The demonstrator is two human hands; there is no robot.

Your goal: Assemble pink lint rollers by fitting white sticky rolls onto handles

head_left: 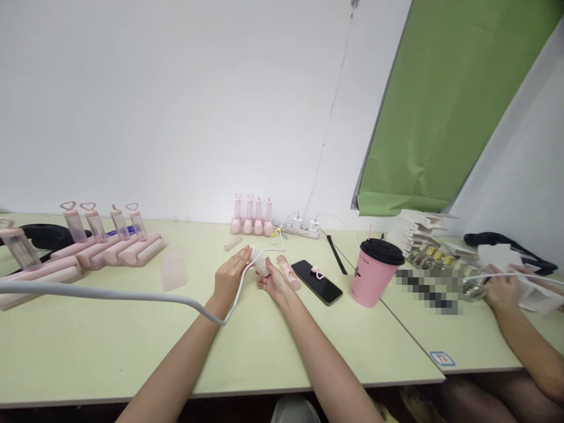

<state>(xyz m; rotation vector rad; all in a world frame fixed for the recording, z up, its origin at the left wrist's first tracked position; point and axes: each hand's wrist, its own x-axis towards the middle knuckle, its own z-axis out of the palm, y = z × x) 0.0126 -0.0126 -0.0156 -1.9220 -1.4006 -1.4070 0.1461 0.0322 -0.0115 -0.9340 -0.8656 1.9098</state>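
Observation:
Over the middle of the table, my left hand [230,271] and my right hand [274,283] are both closed around a small white-and-pink rounded device part [262,266]. My left fingers press along its pink end, and my right hand holds it from the other side. Just beyond my left hand lies a clear pinkish tube [233,243]. Beside my right hand is a flat pink panel [288,272]. A pink heart-shaped loop cap [317,272] rests on a dark phone [318,283]. A white cable [194,303] crosses in front of my left wrist.
Pink devices with clear tubes [137,226] stand at the left, more [259,218] by the wall. A power strip [304,231], black strap [337,254] and pink lidded cup [374,276] lie rightward. Another person's hand [504,289] works near glass bottles [434,258] and white boxes [416,226].

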